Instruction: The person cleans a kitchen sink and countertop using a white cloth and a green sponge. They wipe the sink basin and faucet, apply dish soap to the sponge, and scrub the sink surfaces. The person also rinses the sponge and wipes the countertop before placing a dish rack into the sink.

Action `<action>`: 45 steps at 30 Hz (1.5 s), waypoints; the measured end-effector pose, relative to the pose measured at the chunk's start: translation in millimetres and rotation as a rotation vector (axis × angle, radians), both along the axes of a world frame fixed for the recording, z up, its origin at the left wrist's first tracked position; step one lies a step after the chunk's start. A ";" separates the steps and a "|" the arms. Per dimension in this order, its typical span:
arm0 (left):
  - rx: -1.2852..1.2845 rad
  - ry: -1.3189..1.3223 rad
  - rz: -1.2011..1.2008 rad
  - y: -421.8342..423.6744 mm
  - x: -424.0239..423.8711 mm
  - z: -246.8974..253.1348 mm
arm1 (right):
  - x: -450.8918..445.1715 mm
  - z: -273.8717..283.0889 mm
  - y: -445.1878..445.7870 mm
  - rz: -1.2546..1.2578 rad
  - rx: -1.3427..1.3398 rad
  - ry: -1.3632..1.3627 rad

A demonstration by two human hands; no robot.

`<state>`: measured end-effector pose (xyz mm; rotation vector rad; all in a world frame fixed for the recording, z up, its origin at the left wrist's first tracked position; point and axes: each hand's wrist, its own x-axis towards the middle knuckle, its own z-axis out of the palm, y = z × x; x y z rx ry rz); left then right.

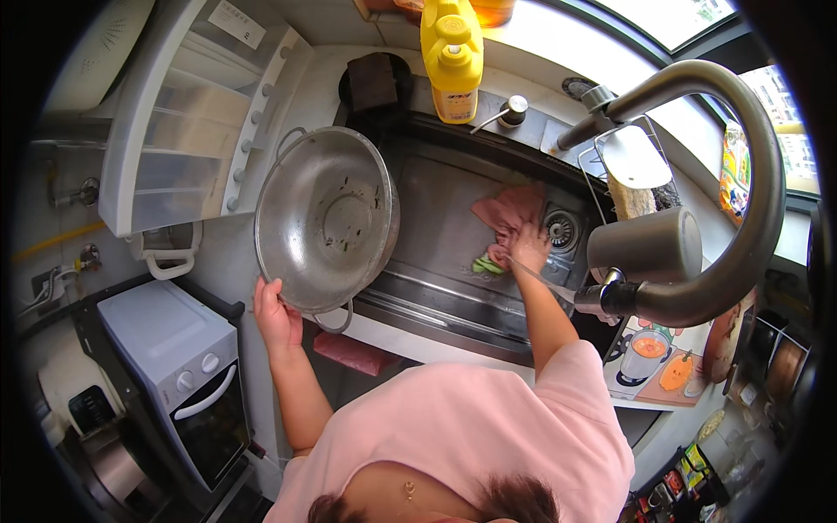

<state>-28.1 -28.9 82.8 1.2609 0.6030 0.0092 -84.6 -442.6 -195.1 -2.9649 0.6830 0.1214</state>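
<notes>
My left hand point(278, 320) grips the near-left rim of a tilted stainless-steel colander point(346, 189). Dark and green scraps cling to the colander's inside. Down in the steel sink point(431, 196), my right hand point(531, 250) is on a bunched pink cloth point(513, 206), its fingers partly hidden in the folds. Green vegetable pieces point(487, 263) lie against the cloth. A thin stream of water runs from the curved tap point(758, 163) toward my right hand. The sink drain point(561, 229) is just to the right of that hand.
Behind the sink stand a yellow jug point(451, 72) and a pump dispenser point(513, 111). A wire rack point(598, 170) holds sponges by the tap. On the left are a clear drawer cabinet point(196, 124) and a small white oven point(176, 346). A patterned mat point(660, 366) lies at the right.
</notes>
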 end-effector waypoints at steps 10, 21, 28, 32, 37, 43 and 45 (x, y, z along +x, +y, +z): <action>-0.036 0.019 -0.008 2.3 -10.4 -6.5 | 56.3 41.0 108.1 0.267 0.830 -0.444; 0.002 0.036 -0.002 -7.1 -10.3 -0.7 | 58.9 -7.3 239.5 0.938 0.825 -0.111; 0.041 0.071 -0.029 -18.9 -6.8 -7.1 | -31.6 51.8 14.1 1.062 0.507 0.366; 0.062 0.092 -0.033 -30.8 -3.5 -8.7 | -54.4 83.6 -75.9 0.197 0.695 0.398; 0.083 0.083 -0.057 -45.7 -2.1 -9.6 | -53.8 71.8 -53.9 0.103 1.080 0.036; 0.091 0.072 -0.085 -52.6 -0.7 -7.8 | -12.0 60.2 95.9 0.875 0.983 0.070; 0.114 0.080 -0.081 -51.8 -2.2 -6.1 | -13.0 53.8 109.5 0.886 0.848 0.155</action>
